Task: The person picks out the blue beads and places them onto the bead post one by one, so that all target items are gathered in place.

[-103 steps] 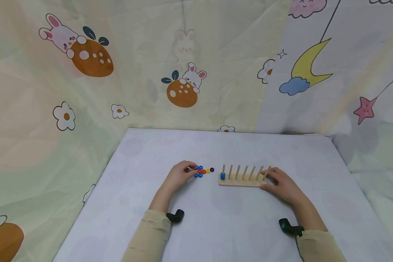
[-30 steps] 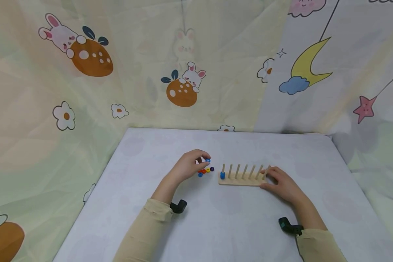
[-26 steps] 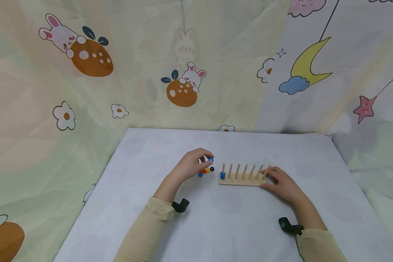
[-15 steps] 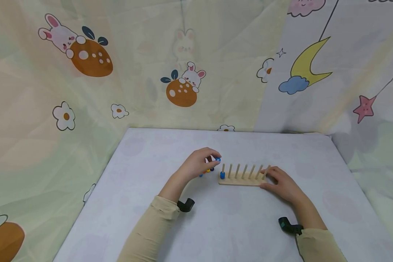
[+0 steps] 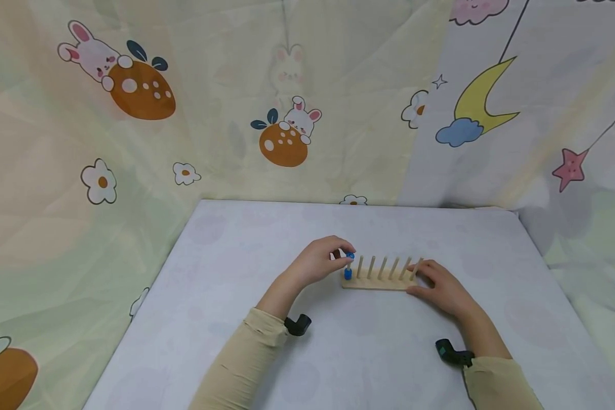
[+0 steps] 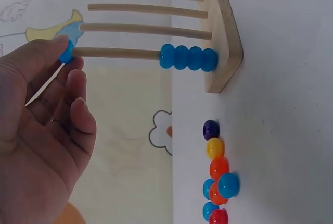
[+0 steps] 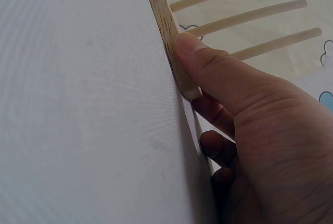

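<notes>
My left hand [image 5: 318, 262] pinches a blue bead [image 6: 66, 52] between thumb and forefinger, right at the tip of the leftmost peg [image 6: 117, 53]. Several blue beads [image 6: 188, 58] sit stacked at the foot of that peg. The wooden peg rack [image 5: 379, 283] stands upright on the table, its other pegs bare. My right hand [image 5: 438, 287] grips the rack's right end, with the thumb on the front edge [image 7: 190, 44] of the base and the fingers behind it.
Loose beads lie on the table left of the rack: a purple bead [image 6: 210, 130], a yellow bead [image 6: 215, 148], and several orange, red and blue ones [image 6: 228, 185]. In the head view my left hand hides them. A patterned cloth [image 5: 210, 102] hangs behind the white table [image 5: 369, 353].
My left hand has picked a blue bead from the loose group, lifted it and carried it right to the tip of the leftmost peg. The right hand and the rack stay in place.
</notes>
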Available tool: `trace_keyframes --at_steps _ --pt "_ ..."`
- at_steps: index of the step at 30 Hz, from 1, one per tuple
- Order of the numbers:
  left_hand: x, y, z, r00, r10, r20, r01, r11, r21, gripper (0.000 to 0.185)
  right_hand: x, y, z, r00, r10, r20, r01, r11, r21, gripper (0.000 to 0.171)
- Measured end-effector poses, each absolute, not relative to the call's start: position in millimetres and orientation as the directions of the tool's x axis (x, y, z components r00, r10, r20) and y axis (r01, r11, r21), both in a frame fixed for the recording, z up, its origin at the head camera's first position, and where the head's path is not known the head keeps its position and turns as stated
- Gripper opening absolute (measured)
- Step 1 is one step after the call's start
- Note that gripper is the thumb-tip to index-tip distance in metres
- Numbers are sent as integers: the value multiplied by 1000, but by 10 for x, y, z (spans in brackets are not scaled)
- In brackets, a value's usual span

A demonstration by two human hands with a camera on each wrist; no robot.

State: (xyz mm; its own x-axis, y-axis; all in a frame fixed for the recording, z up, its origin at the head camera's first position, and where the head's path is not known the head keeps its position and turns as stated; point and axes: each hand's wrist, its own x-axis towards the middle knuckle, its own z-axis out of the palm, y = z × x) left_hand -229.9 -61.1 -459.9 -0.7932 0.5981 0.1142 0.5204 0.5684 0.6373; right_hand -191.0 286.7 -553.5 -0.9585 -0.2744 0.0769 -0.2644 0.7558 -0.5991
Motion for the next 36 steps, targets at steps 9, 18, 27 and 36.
trace_keyframes --at_steps 9,18,27,36 --pt "-2295 -602 -4685 -800 590 104 497 556 666 25 -1901 2865 -5544 -957 -271 102 -276 753 -597 50" --pt "-2322 -595 -4844 -805 588 80 487 578 655 25 -1907 2870 -5541 -956 -278 91 -277 757 -592 51" --pt "-2318 -579 -4950 -832 554 22 426 614 664 19 -1915 2868 -5545 -956 -277 91 -276 759 -590 52" --pt "-2329 -571 -5061 -823 567 37 446 605 659 15 -1914 2862 -5537 -960 -268 87 -266 761 -592 50"
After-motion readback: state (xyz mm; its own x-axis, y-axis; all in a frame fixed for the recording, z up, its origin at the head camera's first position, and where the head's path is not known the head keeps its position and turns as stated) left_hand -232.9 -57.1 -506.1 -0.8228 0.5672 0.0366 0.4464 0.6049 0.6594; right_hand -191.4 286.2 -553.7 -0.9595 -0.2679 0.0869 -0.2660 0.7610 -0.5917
